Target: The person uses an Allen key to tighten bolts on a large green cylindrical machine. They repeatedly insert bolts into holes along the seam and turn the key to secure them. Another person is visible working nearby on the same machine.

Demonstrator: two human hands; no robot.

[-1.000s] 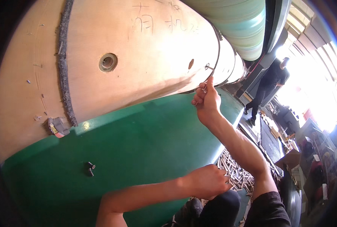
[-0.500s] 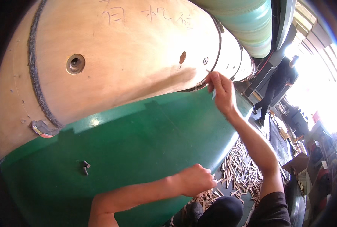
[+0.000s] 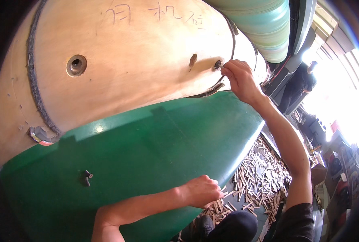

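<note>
My right hand (image 3: 242,78) is up at the pale wooden drum (image 3: 139,60), fingers pinched on a short thin grey metal piece (image 3: 221,66). Its tip meets a dark round hole (image 3: 217,64) in the drum, close to a dark band; the piece's exact kind is hidden by my fingers. Low over the green curved surface (image 3: 139,149), my left hand (image 3: 203,191) is closed in a fist. Whatever it may hold is out of sight. Left of the right hand, an oval hole (image 3: 193,60) shows in the drum.
A larger round recess (image 3: 76,65) and a dark fibrous band (image 3: 33,72) mark the drum's left part. Small dark plugs (image 3: 87,177) lie on the green surface. Wood sticks (image 3: 254,173) litter the floor. A person (image 3: 298,84) stands far right; a pale green roller (image 3: 264,28) runs above.
My right hand has moved up and slightly right, bringing the thin piece against the hole by the band. My left fist has shifted slightly left.
</note>
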